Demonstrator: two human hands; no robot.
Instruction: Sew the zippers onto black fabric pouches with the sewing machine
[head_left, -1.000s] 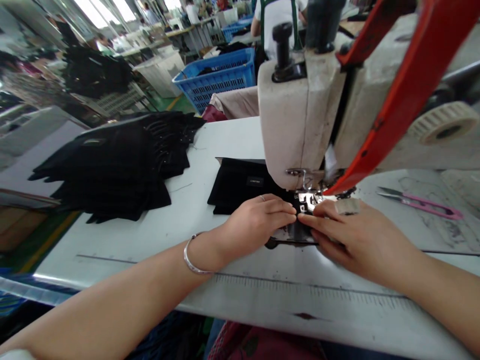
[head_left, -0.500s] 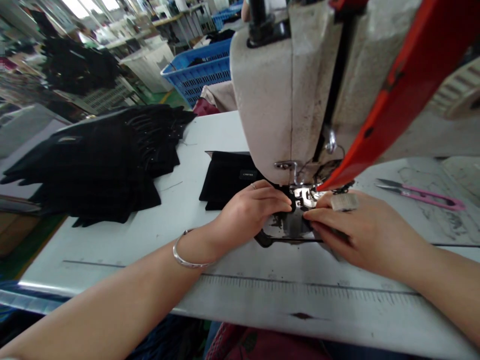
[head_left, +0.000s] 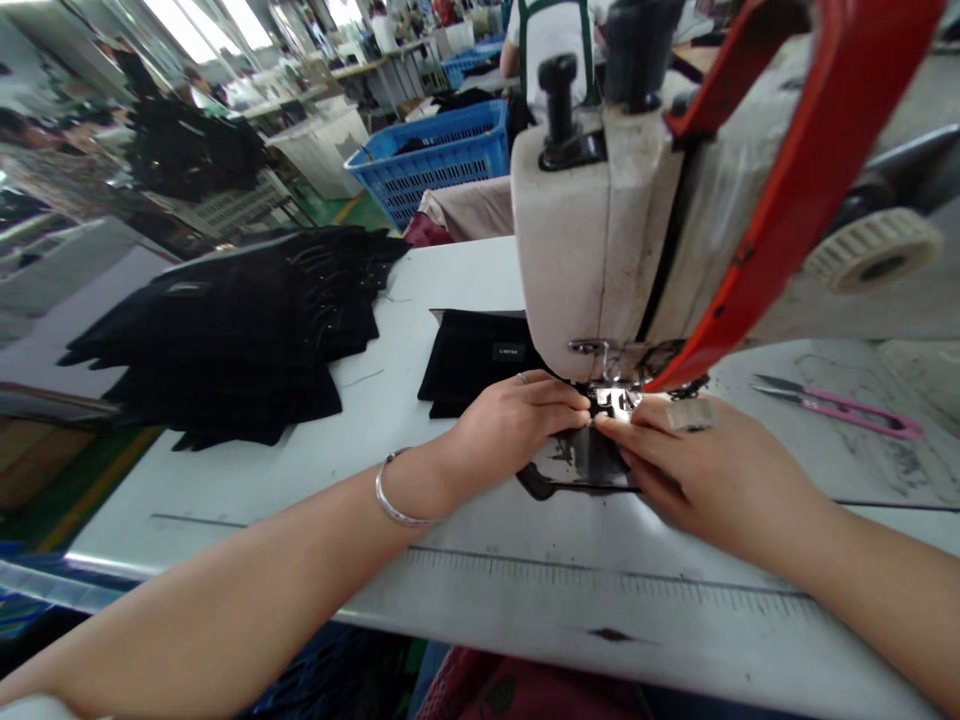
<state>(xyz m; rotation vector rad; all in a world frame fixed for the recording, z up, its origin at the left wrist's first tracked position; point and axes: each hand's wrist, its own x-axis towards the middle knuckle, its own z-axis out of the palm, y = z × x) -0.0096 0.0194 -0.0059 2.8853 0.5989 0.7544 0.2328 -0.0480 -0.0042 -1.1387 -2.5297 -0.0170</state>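
Note:
A small black fabric piece [head_left: 472, 355] with a tiny label lies on the white table [head_left: 300, 470] and runs under the presser foot [head_left: 611, 400] of a cream sewing machine [head_left: 592, 240]. My left hand [head_left: 510, 425], with a ring and a silver bangle, has its fingers closed together on the fabric just left of the foot. My right hand [head_left: 705, 470], with a strip of tape on one finger, pinches the fabric's near edge right in front of the foot. The fingertips of both hands almost touch there.
A fanned stack of black fabric pieces [head_left: 240, 330] lies at the table's left. Pink thread snips [head_left: 847, 410] rest at the right, behind my right hand. A red bar [head_left: 780, 190] slants across the machine. A blue basket [head_left: 442, 160] and another person's back are beyond the table.
My view leaned in toward the machine and drew back again. Both hands stay at the presser foot, their fingertips now closer together on the fabric.

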